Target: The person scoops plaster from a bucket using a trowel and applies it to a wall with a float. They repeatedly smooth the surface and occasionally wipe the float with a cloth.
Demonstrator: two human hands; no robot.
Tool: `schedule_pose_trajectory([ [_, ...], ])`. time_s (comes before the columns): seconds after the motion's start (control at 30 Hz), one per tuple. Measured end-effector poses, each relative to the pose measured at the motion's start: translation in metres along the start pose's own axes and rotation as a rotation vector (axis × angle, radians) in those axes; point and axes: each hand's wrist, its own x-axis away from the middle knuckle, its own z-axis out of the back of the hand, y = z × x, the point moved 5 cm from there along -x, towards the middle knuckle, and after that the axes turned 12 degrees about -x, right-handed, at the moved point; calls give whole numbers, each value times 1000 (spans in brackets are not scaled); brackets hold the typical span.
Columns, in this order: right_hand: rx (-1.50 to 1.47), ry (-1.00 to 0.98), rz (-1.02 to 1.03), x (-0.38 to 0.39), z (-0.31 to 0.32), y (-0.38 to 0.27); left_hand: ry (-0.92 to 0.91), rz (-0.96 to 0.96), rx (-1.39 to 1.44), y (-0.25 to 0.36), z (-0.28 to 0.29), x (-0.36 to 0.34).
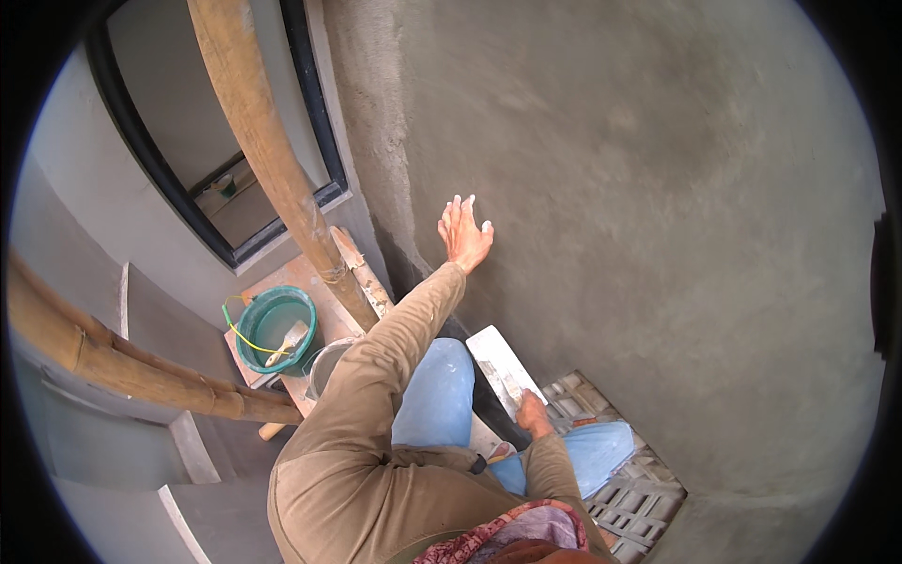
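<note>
My left hand reaches out in front with its fingers spread. It is at the grey plastered wall, near the rough edge of the smooth coat; whether the fingertips touch it I cannot tell. My right hand is low by my knees, closed round a plastering float with a flat, white, rectangular face. Some grey smears show on the float. Its handle is mostly hidden by the hand.
Bamboo poles stand upright and cross at left. A green bucket with water and a brush sits on a board, beside a second bucket partly behind my sleeve. A dark-framed window lies beyond; slatted grating is below right.
</note>
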Motion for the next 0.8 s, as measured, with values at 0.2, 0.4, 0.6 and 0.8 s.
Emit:
schedule_pose_trajectory([
  [0.2,35,-33,-45,1,8,1,-21,-31,17,11,-7,-8],
  [0.4,17,-59,-54,3,5,-6,-31,31,113,-5,-1,-12],
  [0.6,22,-44,-67,3,9,1,-10,21,163,2,-3,-18],
  [0.8,23,-62,-50,1,5,-4,-44,74,38,2,6,-23],
])
